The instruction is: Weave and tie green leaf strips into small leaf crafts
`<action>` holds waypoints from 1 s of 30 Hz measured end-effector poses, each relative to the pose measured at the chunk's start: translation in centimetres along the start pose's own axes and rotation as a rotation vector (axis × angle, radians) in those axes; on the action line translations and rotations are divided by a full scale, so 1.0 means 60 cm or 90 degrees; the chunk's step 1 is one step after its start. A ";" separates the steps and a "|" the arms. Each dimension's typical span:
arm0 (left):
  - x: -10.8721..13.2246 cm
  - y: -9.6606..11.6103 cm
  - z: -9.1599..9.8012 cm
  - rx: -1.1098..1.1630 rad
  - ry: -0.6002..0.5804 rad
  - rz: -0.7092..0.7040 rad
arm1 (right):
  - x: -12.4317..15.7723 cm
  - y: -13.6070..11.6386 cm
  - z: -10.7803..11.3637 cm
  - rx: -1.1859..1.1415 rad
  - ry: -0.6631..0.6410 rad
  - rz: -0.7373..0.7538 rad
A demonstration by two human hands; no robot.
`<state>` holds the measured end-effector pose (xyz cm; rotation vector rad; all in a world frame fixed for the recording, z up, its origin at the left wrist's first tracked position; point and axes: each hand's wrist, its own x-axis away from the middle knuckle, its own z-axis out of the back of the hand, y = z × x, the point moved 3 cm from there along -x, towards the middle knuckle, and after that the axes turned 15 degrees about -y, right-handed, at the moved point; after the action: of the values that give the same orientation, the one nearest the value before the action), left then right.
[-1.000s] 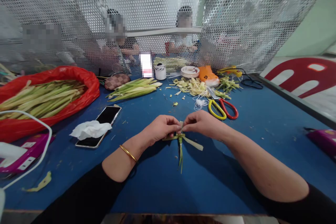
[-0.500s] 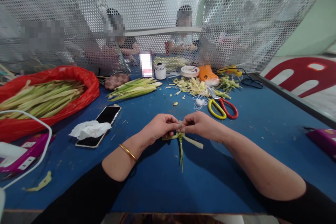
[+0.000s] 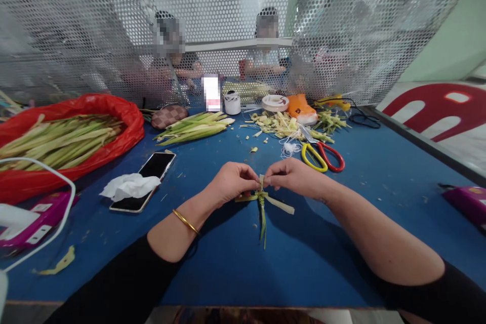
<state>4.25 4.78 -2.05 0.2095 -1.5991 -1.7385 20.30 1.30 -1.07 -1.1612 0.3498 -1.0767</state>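
The table (image 3: 379, 202) has a matt blue cover. The red bag (image 3: 129, 121) is shiny plastic. The phone (image 3: 150, 174) has a glossy screen. The tissue (image 3: 129, 186) is crumpled soft paper.

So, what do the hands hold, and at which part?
The left hand and right hand pinch the leaf-strip knot at its centre; its ends lie free.
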 end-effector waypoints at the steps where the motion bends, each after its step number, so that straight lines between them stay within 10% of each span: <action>1: 0.000 0.001 0.000 -0.002 0.001 0.001 | 0.000 0.000 0.000 -0.002 0.007 0.000; 10: -0.003 -0.002 0.003 0.027 -0.017 0.014 | -0.007 0.006 -0.014 0.139 0.058 -0.093; 30: -0.003 -0.001 0.006 -0.031 0.012 -0.002 | -0.007 0.004 -0.010 0.070 0.081 0.020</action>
<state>4.15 5.19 -2.09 0.2034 -1.5419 -1.7713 19.79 1.31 -1.62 -0.9895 0.4026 -1.1308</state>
